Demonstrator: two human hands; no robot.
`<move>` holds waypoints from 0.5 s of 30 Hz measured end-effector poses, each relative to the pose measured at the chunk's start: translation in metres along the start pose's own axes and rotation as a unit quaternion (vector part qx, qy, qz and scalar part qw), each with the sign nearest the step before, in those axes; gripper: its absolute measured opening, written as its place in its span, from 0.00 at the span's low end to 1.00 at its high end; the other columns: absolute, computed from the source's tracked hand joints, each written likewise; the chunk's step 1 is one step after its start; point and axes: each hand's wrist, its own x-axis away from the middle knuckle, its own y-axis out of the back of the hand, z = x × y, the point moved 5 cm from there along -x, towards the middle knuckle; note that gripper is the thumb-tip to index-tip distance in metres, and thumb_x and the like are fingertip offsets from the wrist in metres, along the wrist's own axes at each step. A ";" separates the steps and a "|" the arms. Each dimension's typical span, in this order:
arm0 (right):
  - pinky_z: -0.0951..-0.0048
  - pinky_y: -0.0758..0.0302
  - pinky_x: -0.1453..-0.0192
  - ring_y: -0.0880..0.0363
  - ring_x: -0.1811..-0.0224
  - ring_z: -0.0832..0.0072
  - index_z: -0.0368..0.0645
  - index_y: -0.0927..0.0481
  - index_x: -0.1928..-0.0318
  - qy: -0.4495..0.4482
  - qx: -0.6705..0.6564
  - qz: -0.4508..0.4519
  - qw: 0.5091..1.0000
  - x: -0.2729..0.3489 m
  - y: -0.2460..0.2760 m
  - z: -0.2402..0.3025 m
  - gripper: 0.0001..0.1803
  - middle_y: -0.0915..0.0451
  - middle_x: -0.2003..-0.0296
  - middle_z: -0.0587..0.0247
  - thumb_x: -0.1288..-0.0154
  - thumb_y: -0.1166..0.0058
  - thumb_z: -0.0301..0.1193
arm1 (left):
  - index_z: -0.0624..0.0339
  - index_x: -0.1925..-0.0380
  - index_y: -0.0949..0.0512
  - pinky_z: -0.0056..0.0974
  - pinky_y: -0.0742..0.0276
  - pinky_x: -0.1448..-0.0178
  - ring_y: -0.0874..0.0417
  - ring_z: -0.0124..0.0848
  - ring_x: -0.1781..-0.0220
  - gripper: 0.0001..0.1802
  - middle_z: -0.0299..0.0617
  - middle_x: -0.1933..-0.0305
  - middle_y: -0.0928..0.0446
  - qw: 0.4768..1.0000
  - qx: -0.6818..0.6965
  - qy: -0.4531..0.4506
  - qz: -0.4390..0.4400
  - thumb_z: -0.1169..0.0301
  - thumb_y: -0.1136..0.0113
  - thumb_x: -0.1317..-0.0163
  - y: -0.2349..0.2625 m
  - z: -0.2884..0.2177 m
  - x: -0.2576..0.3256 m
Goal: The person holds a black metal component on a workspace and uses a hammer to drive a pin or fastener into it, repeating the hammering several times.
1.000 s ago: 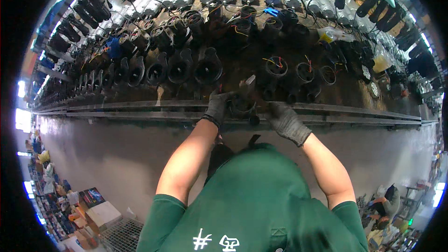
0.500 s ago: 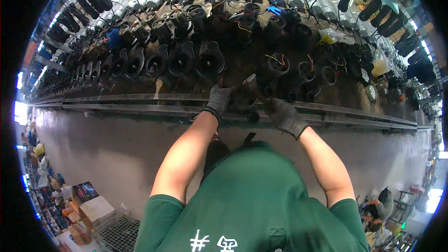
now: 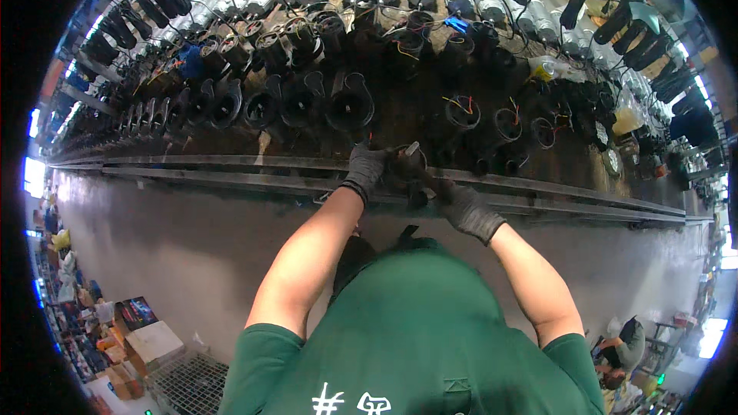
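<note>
Left fingers [image 3: 376,159] are at a dark housing [image 3: 398,181] just right of them, their grip unclear, while right fingers [image 3: 447,194] clasp a dark tool [image 3: 423,175] extending leftward over it.

White patches [image 3: 35,177] glare along the bent fisheye edges, while the bench [image 3: 403,121] lies dim.

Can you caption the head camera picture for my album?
Gloved left hand, and gloved right hand gripping a tool, at a bench with black parts.

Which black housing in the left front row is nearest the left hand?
The rightmost housing, just beyond the left hand; the others sit farther left.
</note>
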 end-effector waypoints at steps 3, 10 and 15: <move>0.55 0.22 0.38 0.18 0.40 0.47 0.46 0.30 0.27 0.080 -0.024 -0.071 0.994 0.007 0.036 0.022 0.28 0.15 0.45 0.43 0.24 0.45 0.37 | 0.61 0.45 0.17 0.41 0.16 0.49 0.13 0.34 0.55 0.21 0.44 0.53 0.12 0.992 -0.126 -0.021 -0.018 0.73 0.28 0.40 0.003 -0.004 -0.007; 0.56 0.18 0.47 0.13 0.50 0.50 0.47 0.45 0.20 0.153 0.002 -0.279 0.948 0.012 0.018 0.011 0.37 0.13 0.49 0.45 0.22 0.49 0.41 | 0.59 0.40 0.20 0.41 0.17 0.46 0.13 0.35 0.52 0.28 0.45 0.51 0.12 0.974 -0.220 -0.053 -0.001 0.70 0.26 0.42 0.021 0.012 -0.033; 0.57 0.19 0.42 0.14 0.44 0.55 0.42 0.46 0.19 -0.047 0.113 0.041 0.992 -0.027 -0.032 -0.047 0.39 0.15 0.46 0.42 0.20 0.53 0.46 | 0.61 0.40 0.22 0.41 0.16 0.51 0.13 0.36 0.57 0.26 0.44 0.54 0.13 0.965 -0.235 -0.112 -0.037 0.72 0.29 0.40 0.014 0.009 -0.031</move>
